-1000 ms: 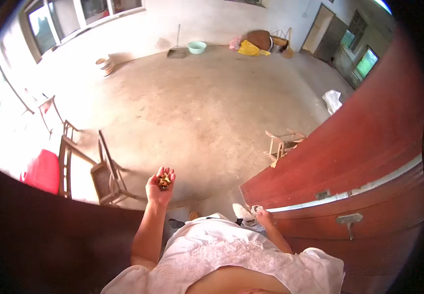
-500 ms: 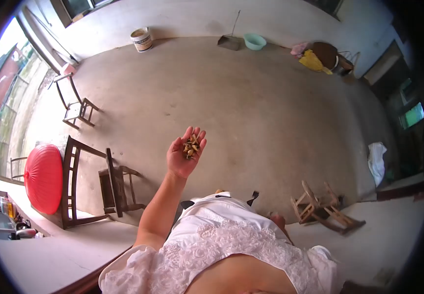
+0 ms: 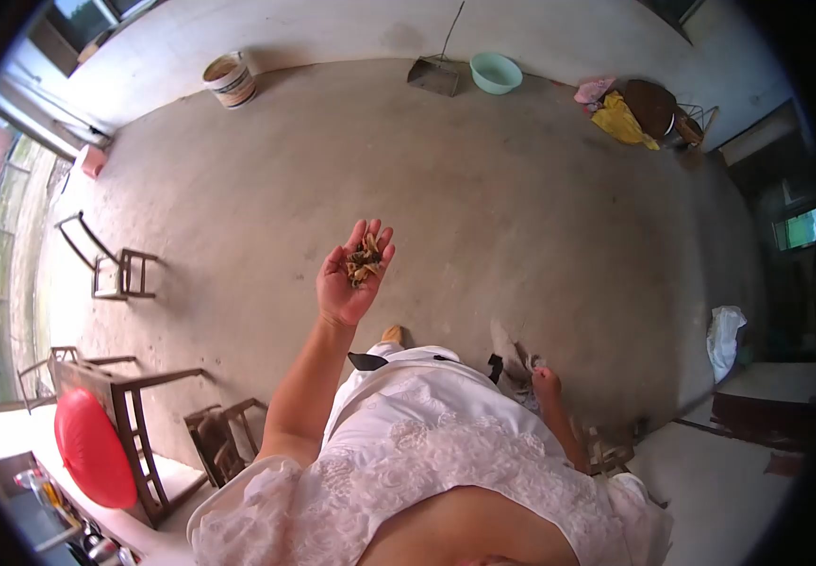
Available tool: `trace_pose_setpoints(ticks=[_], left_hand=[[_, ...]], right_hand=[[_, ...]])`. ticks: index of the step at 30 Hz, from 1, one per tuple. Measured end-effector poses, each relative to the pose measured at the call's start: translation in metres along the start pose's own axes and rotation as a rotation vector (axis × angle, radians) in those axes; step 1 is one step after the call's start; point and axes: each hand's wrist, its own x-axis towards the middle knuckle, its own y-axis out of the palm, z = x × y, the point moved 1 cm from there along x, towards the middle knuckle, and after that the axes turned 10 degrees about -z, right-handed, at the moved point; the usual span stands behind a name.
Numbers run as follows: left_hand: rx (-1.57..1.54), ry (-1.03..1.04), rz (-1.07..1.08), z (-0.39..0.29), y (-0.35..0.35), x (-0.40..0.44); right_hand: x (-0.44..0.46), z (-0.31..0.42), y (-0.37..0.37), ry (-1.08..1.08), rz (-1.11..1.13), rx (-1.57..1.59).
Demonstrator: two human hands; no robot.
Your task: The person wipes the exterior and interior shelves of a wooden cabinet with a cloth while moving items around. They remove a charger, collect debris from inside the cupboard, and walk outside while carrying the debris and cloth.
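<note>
My left hand [image 3: 347, 297] is held out palm up over the floor, fingers stretched and slightly cupped. On its palm lies a small heap of brown and yellowish pieces [image 3: 364, 262], which look like shells or husks. Low at my right side, my right hand [image 3: 547, 381] is closed. A greyish cloth-like thing [image 3: 514, 358] is beside its fingers and appears to be gripped there, partly hidden by my white lace top [image 3: 427, 453].
Chairs [image 3: 125, 274] and a red round cover [image 3: 92, 448] stand on the left. Along the far wall are a bucket [image 3: 230, 81], a dustpan [image 3: 433, 77], a green basin [image 3: 496, 74] and a yellow cloth [image 3: 625, 123]. A white bag [image 3: 724, 341] lies on the right.
My view has shifted forward and turned, so the left chairs sit lower. My right hand, mostly hidden before, has come out at my side with the greyish thing. The heap stays on my left palm.
</note>
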Motion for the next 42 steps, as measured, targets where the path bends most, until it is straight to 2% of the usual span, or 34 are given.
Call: trace_pose_setpoints(ticks=[1,2,4,6,9,13,15,16,18,19,20,21,23,26,27,28,30,33,35,37,38,40,41,42], left_hand=[[0.001,-0.01,-0.008,-0.002,0.014,0.028],[-0.006,-0.029,-0.002,-0.002,0.031,0.056],[0.0,-0.063,0.011,-0.006,0.052,0.106],[-0.018,-0.109,0.046,-0.008,0.066,0.171],[-0.014,-0.139,0.052,-0.007,0.075,0.268],[-0.037,-0.168,0.011,-0.013,0.079,0.376],[-0.037,-0.094,-0.18,-0.017,0.074,0.44],[-0.041,-0.111,-0.194,-0.017,0.069,0.468],[0.054,0.023,-0.465,-0.027,0.059,0.523],[0.055,0.013,-0.46,-0.032,0.054,0.553],[0.081,0.039,-0.56,-0.038,0.047,0.584],[0.109,0.063,-0.666,-0.042,0.037,0.614],[0.129,0.048,-0.703,-0.051,0.019,0.688],[0.187,0.02,-0.789,-0.06,0.02,0.78],[0.212,0.014,-0.825,-0.063,0.025,0.816],[0.218,0.001,-0.828,-0.065,0.025,0.854],[0.272,-0.002,-0.813,-0.071,0.017,0.915],[0.394,0.029,-0.886,-0.072,0.034,1.003],[0.428,0.002,-0.86,-0.072,0.036,1.062],[0.508,0.037,-0.869,-0.068,0.046,1.109],[0.514,0.026,-0.874,-0.078,0.019,1.14],[0.161,-0.374,0.292,-0.098,-0.048,1.2],[0.331,-0.171,-0.051,-0.083,-0.015,1.205],[0.601,0.005,-0.507,-0.068,0.023,1.206]], right_hand=[[0.017,0.001,0.005,0.008,0.014,-0.056],[0.023,0.025,-0.006,-0.08,-0.027,-0.183],[0.05,0.008,0.001,-0.087,0.074,-0.241],[0.071,0.048,-0.007,0.06,0.112,-0.417],[0.132,0.014,0.025,0.034,0.13,-0.278],[0.2,0.067,0.029,0.073,0.169,-0.345],[0.266,0.137,0.007,0.069,0.182,-0.455],[0.295,0.169,-0.005,0.104,0.17,-0.423],[0.34,0.225,-0.021,0.141,0.145,-0.392],[0.361,0.25,-0.024,0.132,0.044,-0.233],[0.383,0.274,-0.027,0.123,-0.055,-0.074],[0.403,0.292,-0.027,0.136,-0.059,-0.075],[0.442,0.33,-0.022,0.058,-0.216,0.033],[0.465,0.388,-0.017,0.165,-0.262,0.021],[0.47,0.398,-0.011,0.266,-0.235,0.042],[0.471,0.402,-0.005,0.359,-0.206,0.06],[0.462,0.4,0.01,0.384,-0.21,0.033],[0.459,0.425,0.015,0.526,-0.128,0.076],[0.463,0.455,0.012,0.625,-0.03,-0.062],[0.463,0.472,0.012,0.624,-0.03,-0.1],[0.465,0.478,0.013,0.606,-0.032,-0.135],[0.47,0.494,0.014,0.651,-0.026,-0.123],[0.472,0.498,0.014,0.685,-0.02,-0.108],[0.473,0.495,0.018,0.701,-0.02,-0.114]])
